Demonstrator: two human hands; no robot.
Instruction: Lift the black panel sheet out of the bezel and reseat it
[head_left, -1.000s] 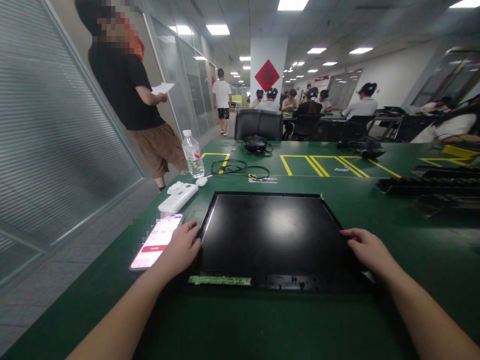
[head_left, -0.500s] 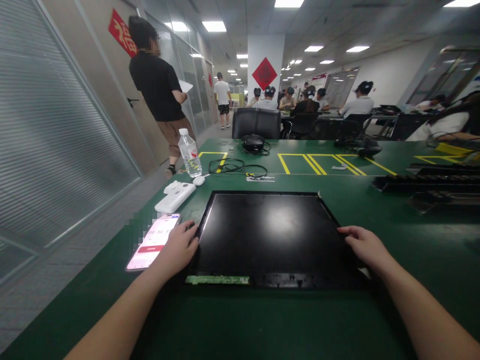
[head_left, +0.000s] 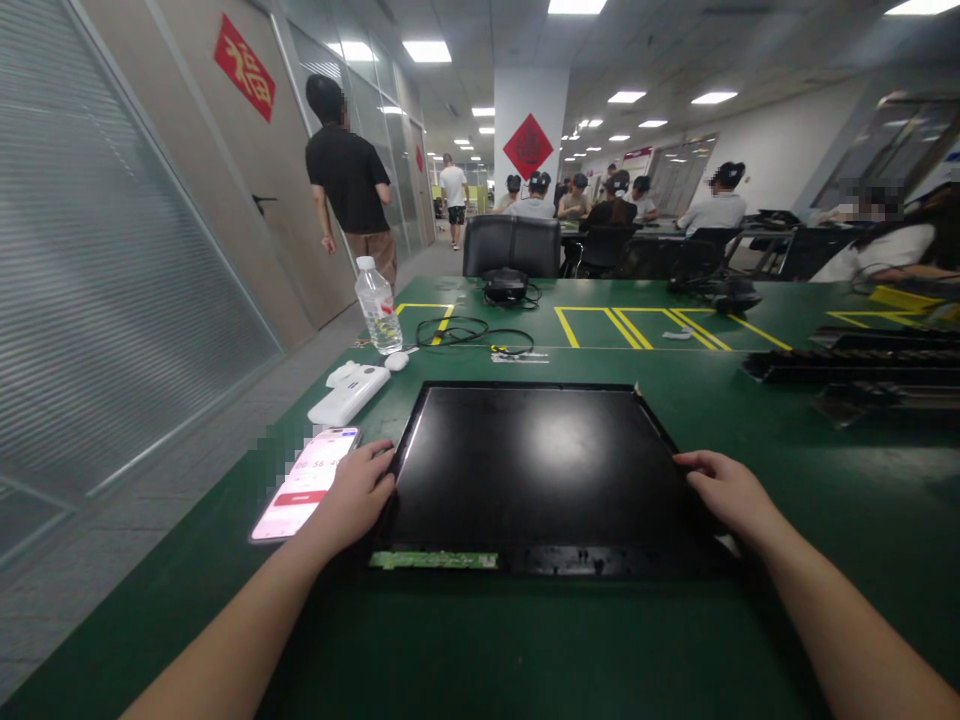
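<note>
A black display panel (head_left: 540,470) in a thin dark frame lies flat on the green table (head_left: 525,650) in front of me. Along its near edge runs a green circuit board strip (head_left: 435,560), to the left. My left hand (head_left: 365,487) grips the panel's left edge, thumb and fingers against the frame. At the opposite edge, my right hand (head_left: 724,492) grips the frame, with its lower fingers hidden behind the panel's side. A phone (head_left: 300,497) with a lit timer screen lies beside my left hand and is partly covered by it.
Left of the panel's far corner are a white device (head_left: 349,396), a small white round case (head_left: 397,361) and a water bottle (head_left: 378,310). Behind lie a black cable (head_left: 480,335) and a black headset-like object (head_left: 505,287). Dark metal strips (head_left: 840,366) lie right. People sit or walk beyond.
Both hands and the panel stay practically still. In the background, the person in the black shirt has walked farther away to the right, and the person in white has also walked on.
</note>
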